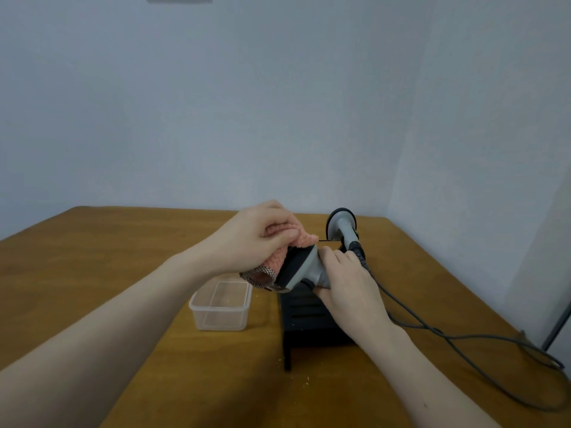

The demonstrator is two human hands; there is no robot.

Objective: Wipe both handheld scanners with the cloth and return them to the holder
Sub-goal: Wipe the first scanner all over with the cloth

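Wiping is under way: left hand [259, 236] grips the pink cloth [285, 242] against one scanner [304, 270], clasped by the right hand [346, 279]. Second scanner [343, 227] sits at the black holder [309, 319]; whether it's been wiped, I can't tell.

A clear plastic box [221, 305] with no lid is set on the brown wooden table [102, 261]. Pale crumbs [306, 380] are scattered on the tabletop nearer the camera. A plain bluish-grey wall [247, 103] is seen behind.
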